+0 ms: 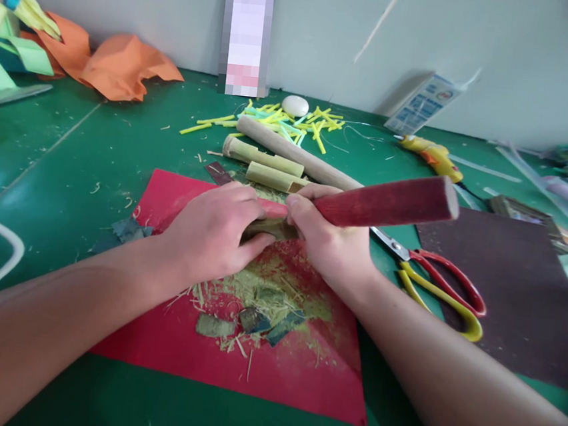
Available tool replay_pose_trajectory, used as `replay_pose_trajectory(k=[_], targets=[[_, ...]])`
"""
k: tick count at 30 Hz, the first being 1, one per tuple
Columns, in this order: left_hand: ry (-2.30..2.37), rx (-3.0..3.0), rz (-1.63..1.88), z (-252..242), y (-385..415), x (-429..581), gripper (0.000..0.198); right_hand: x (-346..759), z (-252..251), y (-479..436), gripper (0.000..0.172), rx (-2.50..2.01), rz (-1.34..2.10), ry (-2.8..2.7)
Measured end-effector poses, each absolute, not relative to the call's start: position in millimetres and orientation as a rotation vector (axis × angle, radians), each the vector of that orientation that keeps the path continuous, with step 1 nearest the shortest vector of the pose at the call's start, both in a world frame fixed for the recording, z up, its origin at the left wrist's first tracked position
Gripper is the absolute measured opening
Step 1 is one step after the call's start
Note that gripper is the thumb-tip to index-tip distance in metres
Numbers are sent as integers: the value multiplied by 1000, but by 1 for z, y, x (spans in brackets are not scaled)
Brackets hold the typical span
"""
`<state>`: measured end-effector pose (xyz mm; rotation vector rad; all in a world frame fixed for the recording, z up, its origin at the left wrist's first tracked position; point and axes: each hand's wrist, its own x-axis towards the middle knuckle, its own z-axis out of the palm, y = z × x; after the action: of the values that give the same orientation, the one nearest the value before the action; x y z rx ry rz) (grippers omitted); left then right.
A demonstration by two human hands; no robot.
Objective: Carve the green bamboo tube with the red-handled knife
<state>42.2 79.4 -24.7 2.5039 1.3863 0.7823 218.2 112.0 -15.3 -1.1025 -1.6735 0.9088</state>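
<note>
My left hand (220, 223) is closed around a short bamboo piece (275, 227) above the red sheet. Wrapped in the fingers of my right hand (332, 234) is a tool with a thick dark-red wooden handle (390, 202), its butt end pointing right. The tool's working end is hidden between the hands, so I cannot tell its kind. A pinkish-red strip (271, 208) shows there too. Below the hands, pale dust, shavings and dark scraps (254, 318) lie on the red sheet (150, 351). Just beyond are two cut bamboo pieces, one notched (264, 156), the other shorter (270, 175).
Scissors (437, 288) lie right of my right hand, partly on a dark brown sheet (503, 281). A wooden rod (300, 151), yellow and mint cut strips (317, 126), a white oval object (295, 105) and a yellow glue gun (432, 159) are farther back. Orange paper (127, 67) lies back left.
</note>
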Motion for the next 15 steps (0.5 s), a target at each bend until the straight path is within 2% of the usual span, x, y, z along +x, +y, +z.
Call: replay_pose_trajectory(k=[15], targets=[[1360,2494,856,-28,84,41,28,218,-18,114,25,-1126,970,-1591]])
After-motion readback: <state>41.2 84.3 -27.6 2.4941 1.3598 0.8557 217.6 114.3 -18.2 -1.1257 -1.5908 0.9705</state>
